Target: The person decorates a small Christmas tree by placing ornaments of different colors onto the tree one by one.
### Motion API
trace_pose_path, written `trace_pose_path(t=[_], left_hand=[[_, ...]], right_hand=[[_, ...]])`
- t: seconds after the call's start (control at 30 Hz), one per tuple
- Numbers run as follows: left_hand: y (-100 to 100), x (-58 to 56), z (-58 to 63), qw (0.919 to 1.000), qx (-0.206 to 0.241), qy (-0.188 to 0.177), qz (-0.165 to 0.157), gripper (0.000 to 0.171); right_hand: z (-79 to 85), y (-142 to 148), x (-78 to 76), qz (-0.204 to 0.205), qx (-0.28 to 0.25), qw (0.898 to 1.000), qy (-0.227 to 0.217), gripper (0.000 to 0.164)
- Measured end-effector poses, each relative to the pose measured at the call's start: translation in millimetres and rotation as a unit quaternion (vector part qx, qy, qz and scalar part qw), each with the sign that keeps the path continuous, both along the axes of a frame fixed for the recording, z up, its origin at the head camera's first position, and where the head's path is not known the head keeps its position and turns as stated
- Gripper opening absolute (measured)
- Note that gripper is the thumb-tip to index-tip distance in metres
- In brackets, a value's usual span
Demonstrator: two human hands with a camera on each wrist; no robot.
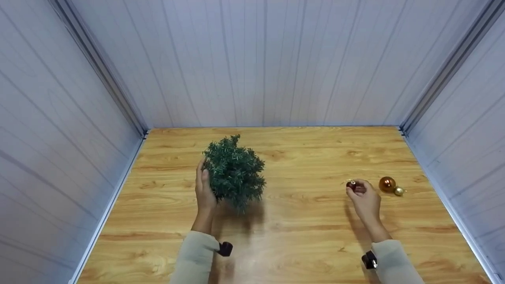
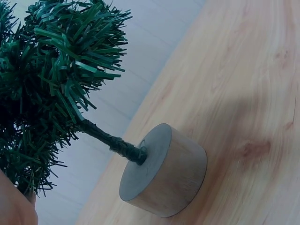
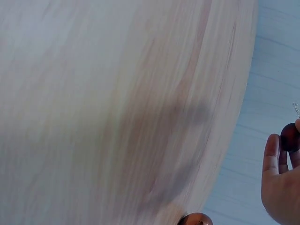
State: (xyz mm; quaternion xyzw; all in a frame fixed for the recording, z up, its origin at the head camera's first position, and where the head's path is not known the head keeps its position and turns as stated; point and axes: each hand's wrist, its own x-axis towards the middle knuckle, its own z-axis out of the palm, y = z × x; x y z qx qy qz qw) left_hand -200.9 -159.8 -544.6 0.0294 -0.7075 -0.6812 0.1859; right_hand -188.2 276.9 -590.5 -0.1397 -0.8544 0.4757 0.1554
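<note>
The miniature Christmas tree (image 1: 235, 173), left of centre, shows no ornaments yet; the left hand (image 1: 206, 193) rests against it, fingers extended. The right hand (image 1: 367, 201) pinches a dark-red bauble (image 1: 350, 184); a copper bauble (image 1: 387, 184) and gold bauble (image 1: 399, 191) remain tabled.

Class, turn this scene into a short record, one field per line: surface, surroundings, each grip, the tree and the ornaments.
Surface: wood-grain table
Surroundings: pale, streaked panels behind and at both sides
Left grip: rests against the side of the green artificial tree
Tree base: round block, visible in the left wrist view
Right grip: pinches a small dark red bauble
Other ornaments: larger copper-orange bauble and small pale gold bauble, side by side right of the right grip
Ornaments total: three seen
</note>
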Motion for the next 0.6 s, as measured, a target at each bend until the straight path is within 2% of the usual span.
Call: trace_pose_path(t=[0.13,0.27,0.6], left_hand=[[4,0.3,0.0,0.9999,0.001,0.003,-0.010,0.055],[7,-1.0,-1.1,0.9999,0.005,0.010,-0.004,0.055],[12,-2.4,0.2,0.9999,0.000,0.010,-0.010,0.054]], right_hand=[[1.5,-3,0.0,-0.005,0.002,1.000,-0.003,0.027],[5.2,-7,-1.5,-0.014,-0.003,1.000,0.002,0.026],[10.9,-21,-4.2,0.004,-0.024,1.000,0.009,0.028]])
